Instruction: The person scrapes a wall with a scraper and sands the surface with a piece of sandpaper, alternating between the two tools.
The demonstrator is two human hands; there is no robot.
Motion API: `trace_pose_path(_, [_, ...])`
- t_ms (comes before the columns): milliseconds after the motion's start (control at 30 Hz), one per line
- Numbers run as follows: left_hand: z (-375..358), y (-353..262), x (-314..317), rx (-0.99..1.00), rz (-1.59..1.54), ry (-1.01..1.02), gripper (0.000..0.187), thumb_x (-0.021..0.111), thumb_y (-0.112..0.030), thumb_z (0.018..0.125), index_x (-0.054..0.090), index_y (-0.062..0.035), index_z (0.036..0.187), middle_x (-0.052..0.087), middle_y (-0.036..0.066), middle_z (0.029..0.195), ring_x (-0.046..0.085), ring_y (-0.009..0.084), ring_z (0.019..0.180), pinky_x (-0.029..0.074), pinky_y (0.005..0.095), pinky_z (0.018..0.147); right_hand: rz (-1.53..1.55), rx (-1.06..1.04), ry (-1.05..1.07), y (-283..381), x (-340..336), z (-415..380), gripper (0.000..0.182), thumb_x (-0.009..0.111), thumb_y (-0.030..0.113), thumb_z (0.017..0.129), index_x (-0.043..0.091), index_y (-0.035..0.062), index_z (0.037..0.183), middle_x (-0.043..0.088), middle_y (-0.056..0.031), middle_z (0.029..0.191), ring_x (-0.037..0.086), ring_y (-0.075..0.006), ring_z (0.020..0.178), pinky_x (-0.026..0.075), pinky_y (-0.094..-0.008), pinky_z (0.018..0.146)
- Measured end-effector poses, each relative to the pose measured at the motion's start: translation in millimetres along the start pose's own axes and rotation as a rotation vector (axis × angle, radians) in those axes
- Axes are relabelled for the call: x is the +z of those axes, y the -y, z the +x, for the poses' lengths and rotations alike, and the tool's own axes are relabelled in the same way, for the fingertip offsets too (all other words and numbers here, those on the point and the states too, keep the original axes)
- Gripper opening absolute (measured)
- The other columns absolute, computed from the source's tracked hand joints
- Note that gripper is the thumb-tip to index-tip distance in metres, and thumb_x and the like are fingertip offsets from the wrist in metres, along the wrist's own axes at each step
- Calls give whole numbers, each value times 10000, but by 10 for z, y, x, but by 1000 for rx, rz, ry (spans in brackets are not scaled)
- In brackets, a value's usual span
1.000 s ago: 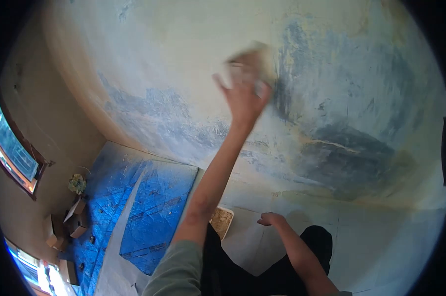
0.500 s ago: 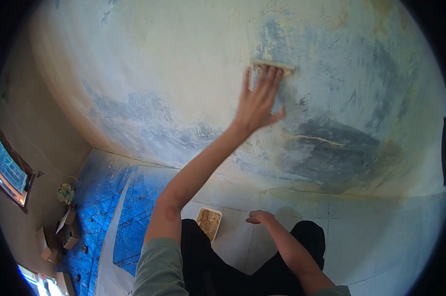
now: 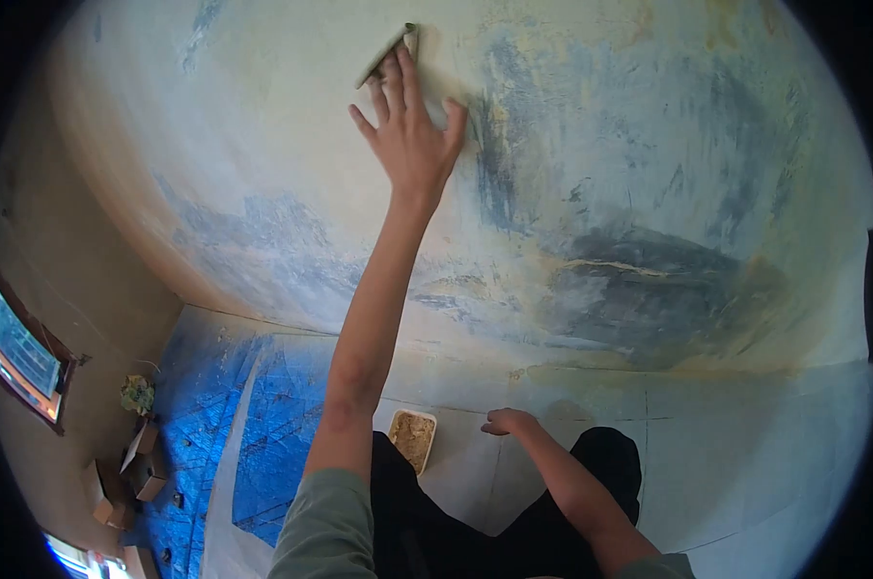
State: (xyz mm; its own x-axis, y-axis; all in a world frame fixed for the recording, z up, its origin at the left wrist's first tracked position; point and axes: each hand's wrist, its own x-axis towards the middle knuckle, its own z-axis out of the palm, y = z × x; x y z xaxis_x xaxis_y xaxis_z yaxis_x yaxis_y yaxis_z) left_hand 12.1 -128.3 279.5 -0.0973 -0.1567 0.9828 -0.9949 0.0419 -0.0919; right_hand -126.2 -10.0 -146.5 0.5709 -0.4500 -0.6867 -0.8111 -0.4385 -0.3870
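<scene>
My left hand point(image 3: 414, 135) is raised against the wall point(image 3: 291, 125), back of the hand toward me. Its fingers press a pale, flat putty scraper point(image 3: 385, 58), tilted with its right end higher, onto a cream stretch of wall. The thumb sticks out to the right, off the tool. Low down by my right knee, my right hand point(image 3: 512, 423) hangs with its fingers curled in, and no object shows in it. Between the two arms on the floor stands a small white tub point(image 3: 433, 425) of lumpy beige paste point(image 3: 412, 439).
Grey-blue patches point(image 3: 649, 289) mark the wall's right half. Blue sheeting point(image 3: 282, 434) and a whitish sheet point(image 3: 219, 482) cover the floor at left. Cardboard boxes point(image 3: 145, 473), a plant point(image 3: 137, 394) and a window point(image 3: 16, 338) line the left wall.
My left hand has swept the scraper up and left, from the grey-blue patch to the cream area, and the scraper has tilted. My right hand stays put.
</scene>
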Motion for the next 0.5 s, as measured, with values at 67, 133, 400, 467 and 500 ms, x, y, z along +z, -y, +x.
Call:
trace_pose_path(67, [-29,-173,25,115,-80,74,731,525,-373,770,346,-99,1423,423,96,1412,388,296,1300,181,587,1083,-24,12,26,26,-9,-28,547,448,474,909,524,63,1263,518,-144,1314,485,-336,1211,403,-460,987])
trace_pose_path(133, [-230,-469,-37,479,-251,264,751,546,-410,742,347,-199,1435,408,16,1435,372,273,1312,161,616,1085,-44,26,39,16,-87,-73,545,445,475,911,526,63,1260,518,-144,1313,484,-337,1211,406,-460,983])
trace_pose_path(400, [-205,-594,-66,255,-74,178,708,545,-390,780,378,-119,1413,447,74,1399,407,258,1288,164,598,1088,59,4,-11,-5,-56,-71,562,457,474,903,509,56,1275,524,-152,1305,490,-337,1207,408,-459,983])
trace_pose_path(467, [-205,-559,-13,342,-187,151,709,547,-393,778,381,-112,1408,458,104,1380,413,257,1283,180,556,1099,28,17,-1,-50,-66,-10,566,457,478,901,505,60,1281,523,-150,1307,490,-335,1208,407,-454,986])
trace_pose_path(500, [-97,-403,-20,227,-73,113,740,548,-410,769,369,-85,1410,444,128,1384,401,272,1290,189,553,1097,3,22,17,-52,-55,24,571,457,481,900,500,64,1288,522,-149,1309,489,-332,1209,406,-450,988])
